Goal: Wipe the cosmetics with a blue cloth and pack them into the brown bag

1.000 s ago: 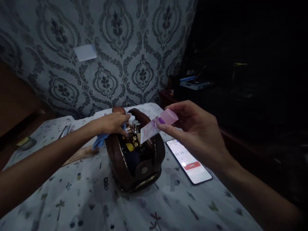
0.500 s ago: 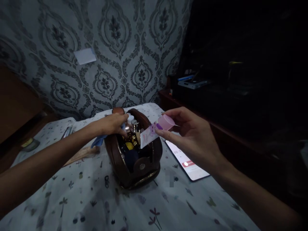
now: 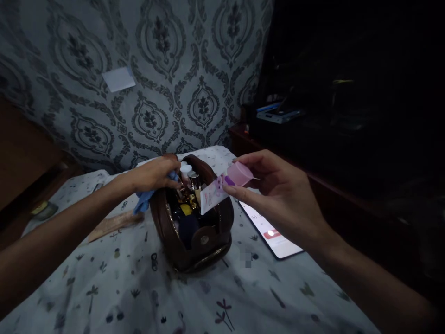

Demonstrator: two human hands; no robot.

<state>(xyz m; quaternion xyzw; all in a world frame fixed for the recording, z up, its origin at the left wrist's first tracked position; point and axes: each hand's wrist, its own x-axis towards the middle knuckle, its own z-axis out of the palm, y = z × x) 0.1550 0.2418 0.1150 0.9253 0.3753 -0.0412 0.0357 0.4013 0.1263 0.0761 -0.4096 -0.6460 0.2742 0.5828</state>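
Note:
A brown zip-up toiletry bag [image 3: 203,260] stands unzipped on the patterned sheet, with several bottles and small items inside. Over its left rim, my left hand [image 3: 156,175] is closed around a blue cloth [image 3: 143,202], which pokes out between the fingers and hangs below them. The fingertips are close to the bottles with white caps [image 3: 186,169]. My right hand [image 3: 278,185] pinches a white and purple squeeze tube by its end with a pink cap [image 3: 239,174]. The flat end of the tube [image 3: 210,197] points down-left over the bag's opening.
A lit phone [image 3: 278,236] lies right of the bag, partly under my right hand. To the left are a light brown flat piece [image 3: 113,226] and a round container [image 3: 44,209]. A patterned wall [image 3: 153,116] rises behind; a dark red ledge [image 3: 239,139] runs at right.
My left hand has drawn back a little to the left from the bottles, with the blue cloth. The right hand and tube have barely moved. The view has shifted slightly.

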